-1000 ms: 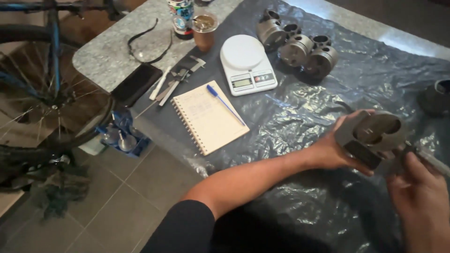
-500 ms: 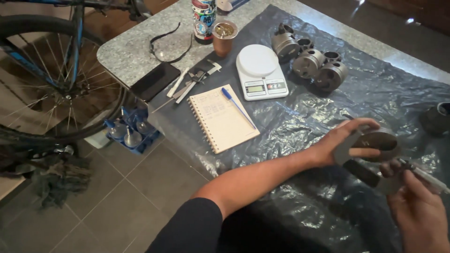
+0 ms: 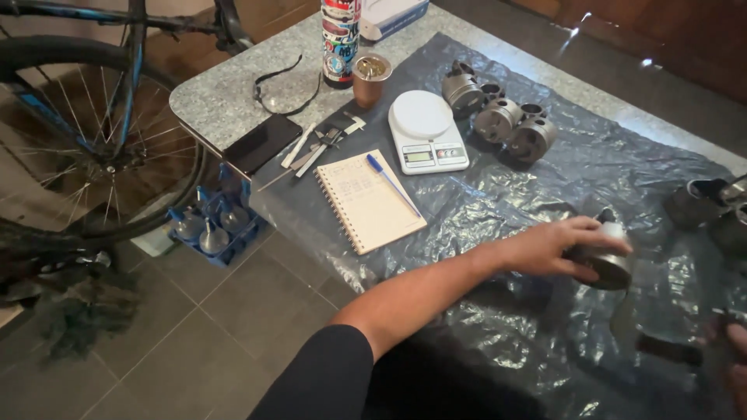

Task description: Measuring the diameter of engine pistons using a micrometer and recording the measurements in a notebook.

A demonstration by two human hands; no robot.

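My left hand (image 3: 556, 247) reaches across the table and grips a grey metal piston (image 3: 609, 264), holding it just above the black plastic sheet (image 3: 498, 202). Its fingers wrap over the piston's top and side. Only a sliver of my right hand (image 3: 736, 350) shows at the lower right edge. A dark rod-like piece (image 3: 661, 348) lies or is held just left of it, and the grip is hidden.
Three more pistons (image 3: 502, 117) sit at the back beside a white kitchen scale (image 3: 428, 128). A spiral notebook (image 3: 369, 204) with a blue pen (image 3: 393, 184), measuring tools (image 3: 323, 144), a phone (image 3: 262, 144), a cup (image 3: 371, 78), darker parts (image 3: 704, 202) and a bicycle wheel (image 3: 101, 132) surround them.
My left hand has carried the piston down and to the left, closer to the sheet. My right hand has slid almost out of view. The camera has shifted so the table appears lower in view.
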